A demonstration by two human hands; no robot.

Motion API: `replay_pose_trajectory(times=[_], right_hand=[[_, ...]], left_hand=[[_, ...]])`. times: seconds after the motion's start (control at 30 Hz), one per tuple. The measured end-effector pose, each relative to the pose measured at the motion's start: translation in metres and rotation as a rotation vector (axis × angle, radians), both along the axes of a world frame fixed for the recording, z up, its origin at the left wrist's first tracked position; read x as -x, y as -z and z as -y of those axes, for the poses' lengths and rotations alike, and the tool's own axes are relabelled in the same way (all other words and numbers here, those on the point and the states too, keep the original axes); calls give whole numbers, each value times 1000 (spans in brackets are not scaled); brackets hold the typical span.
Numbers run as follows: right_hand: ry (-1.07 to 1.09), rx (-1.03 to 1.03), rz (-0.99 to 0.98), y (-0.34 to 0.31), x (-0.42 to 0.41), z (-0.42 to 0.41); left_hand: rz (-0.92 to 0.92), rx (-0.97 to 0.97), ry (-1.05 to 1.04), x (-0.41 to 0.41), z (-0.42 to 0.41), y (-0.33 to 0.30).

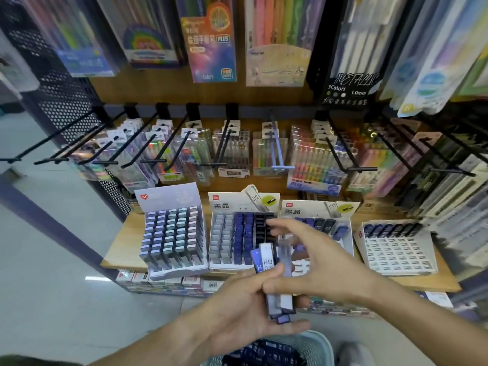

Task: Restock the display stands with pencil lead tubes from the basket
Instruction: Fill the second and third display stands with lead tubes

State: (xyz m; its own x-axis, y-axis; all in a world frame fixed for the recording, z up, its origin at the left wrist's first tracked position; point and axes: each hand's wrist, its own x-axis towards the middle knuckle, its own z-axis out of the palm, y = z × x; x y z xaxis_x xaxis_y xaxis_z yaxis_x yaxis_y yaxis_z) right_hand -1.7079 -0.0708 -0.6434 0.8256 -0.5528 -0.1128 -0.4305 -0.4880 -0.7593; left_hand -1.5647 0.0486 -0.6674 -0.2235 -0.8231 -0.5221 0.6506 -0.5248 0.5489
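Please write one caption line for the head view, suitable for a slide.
Left hand grips several lead tubes above the basket; right hand reaches to them, before four display stands.

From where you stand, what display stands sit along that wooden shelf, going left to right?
Pastel stand packed full → black-crystal stand with grey, blue and black tubes, nearly full → second black-crystal stand, partly hidden by the right hand → white stand, filled only along its back row.
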Motion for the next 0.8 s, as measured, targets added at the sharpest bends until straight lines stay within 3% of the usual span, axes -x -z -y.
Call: replay_pose_trajectory(times=[0.1, 0.23, 0.53, 0.8], right_hand=[[168, -291, 58, 8, 3, 1], [340, -457, 38, 25, 6, -13], [449, -193, -70, 40, 2, -28], [575, -236, -16, 51, 3, -19]], left_hand=[[-12, -28, -25, 1, -1, 6], [-30, -72, -113, 0, -3, 16], [39, -131, -254, 3, 1, 32], [55, -84, -291, 1, 18, 35]])
